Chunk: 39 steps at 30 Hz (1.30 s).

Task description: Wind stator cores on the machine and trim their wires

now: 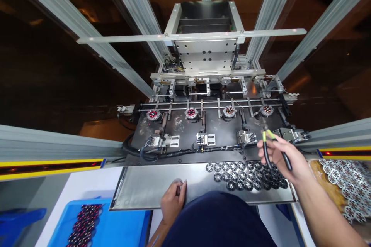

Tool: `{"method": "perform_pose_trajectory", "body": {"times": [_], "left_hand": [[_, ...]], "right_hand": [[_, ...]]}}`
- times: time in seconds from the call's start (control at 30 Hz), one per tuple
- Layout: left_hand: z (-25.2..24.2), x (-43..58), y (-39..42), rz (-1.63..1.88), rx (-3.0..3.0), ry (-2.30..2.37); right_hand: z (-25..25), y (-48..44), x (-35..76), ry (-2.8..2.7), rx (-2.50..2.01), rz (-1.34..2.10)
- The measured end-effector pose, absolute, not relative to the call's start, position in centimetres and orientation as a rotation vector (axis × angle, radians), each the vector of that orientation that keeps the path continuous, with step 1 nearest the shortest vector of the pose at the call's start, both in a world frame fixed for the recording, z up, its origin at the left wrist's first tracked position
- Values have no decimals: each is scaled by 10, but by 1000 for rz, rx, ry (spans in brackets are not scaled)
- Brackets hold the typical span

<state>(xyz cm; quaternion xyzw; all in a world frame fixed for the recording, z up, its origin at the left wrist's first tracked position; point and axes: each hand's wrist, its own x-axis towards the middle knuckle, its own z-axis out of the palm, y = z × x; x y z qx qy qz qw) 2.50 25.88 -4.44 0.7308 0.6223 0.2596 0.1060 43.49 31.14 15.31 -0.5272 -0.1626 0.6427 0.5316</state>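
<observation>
My right hand [282,158] is closed round a small pair of pliers [271,147] with yellow-green and black handles, held above the right end of a steel tray [150,187]. Its tip points toward the rightmost of several wound stators [266,110] sitting in a row on the winding machine [208,123]. My left hand [173,200] rests on the tray's near edge with the fingers curled; I see nothing in it. Several bare black stator cores [246,173] lie in rows on the right half of the tray, just under my right hand.
A blue bin [116,227] at lower left holds several wound stators [85,222]. A pile of silvery star-shaped laminations [344,179] lies at the far right. Aluminium frame rails [95,42] and dark panels enclose the machine. Yellow-edged guard strips run left and right.
</observation>
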Motion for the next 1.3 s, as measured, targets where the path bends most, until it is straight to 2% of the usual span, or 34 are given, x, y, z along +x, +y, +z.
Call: {"method": "perform_pose_trajectory", "body": {"times": [0.1, 0.33, 0.77, 0.93, 1.03, 1.17, 1.23, 1.3], "left_hand": [[-45, 24, 258, 758, 2154, 1834], [-48, 23, 257, 727, 2141, 1847], [-51, 21, 256, 692, 2116, 1879], [-50, 22, 256, 717, 2096, 1875], [-50, 24, 256, 739, 2074, 1871], [-47, 24, 258, 775, 2028, 1856], [-42, 24, 258, 790, 2000, 1827], [-33, 25, 256, 796, 1970, 1792]], "right_hand": [[130, 330, 456, -192, -1355, 1405], [99, 348, 476, -120, -1304, 1415], [84, 360, 483, -156, -1260, 1411], [106, 341, 472, -309, -1198, 1424], [134, 299, 453, -578, -1142, 1653], [150, 261, 398, -1323, -1010, 2094], [141, 265, 356, -1616, -1223, 2096], [123, 277, 309, -1879, -1482, 1874]]}}
